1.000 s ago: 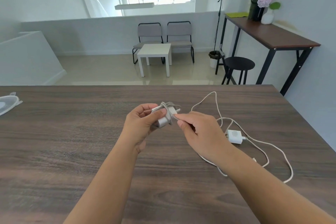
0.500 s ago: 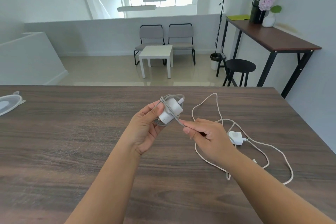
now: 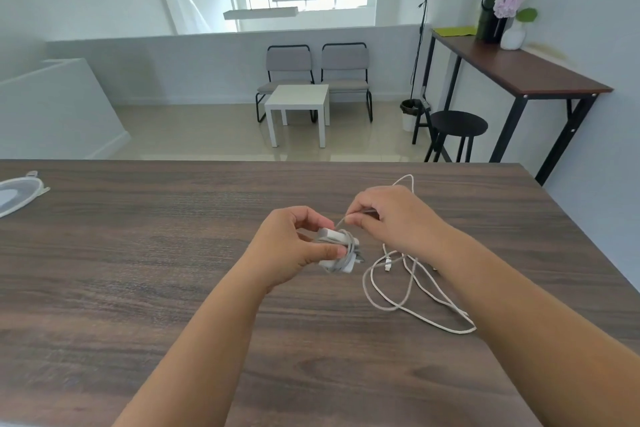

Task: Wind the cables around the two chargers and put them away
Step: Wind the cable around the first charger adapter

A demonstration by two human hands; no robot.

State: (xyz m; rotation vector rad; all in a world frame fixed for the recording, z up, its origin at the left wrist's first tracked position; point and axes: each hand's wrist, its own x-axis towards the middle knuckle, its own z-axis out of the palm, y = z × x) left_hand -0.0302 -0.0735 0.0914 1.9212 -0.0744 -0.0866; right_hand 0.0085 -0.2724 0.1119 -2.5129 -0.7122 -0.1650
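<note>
Your left hand (image 3: 291, 246) was gripping the white charger (image 3: 337, 251) just above the dark wood tabletop (image 3: 138, 270), thumb on the near side and fingers (image 3: 306, 218) curled over the far side, so clamped on it for sure. A few turns of grey-white cable (image 3: 350, 246) were wrapped around the charger's body, and its metal prongs stuck out toward the lower right.

Your right hand (image 3: 394, 218) sat just beside and a bit beyond the left one, pinching the free end of that cable between thumb and forefinger. A short taut bit of cable ran from the pinch down to the charger.

The second cable (image 3: 408, 291) was lying loose on the tabletop to the right of the charger, looping out from under your right wrist and forearm, with a small white plug (image 3: 388, 265) at one end showing near the charger. One loop also poked out past your right hand on the far side. Couldn't see the second charger itself.

Way over at the left edge of the tabletop there was a clear plastic lid (image 3: 17, 194). Behind the tabletop: two grey chairs (image 3: 315, 69), a small white table (image 3: 298, 107), a black stool (image 3: 459, 123), and a tall side table (image 3: 516, 69) with a vase of pink flowers (image 3: 512, 10).
</note>
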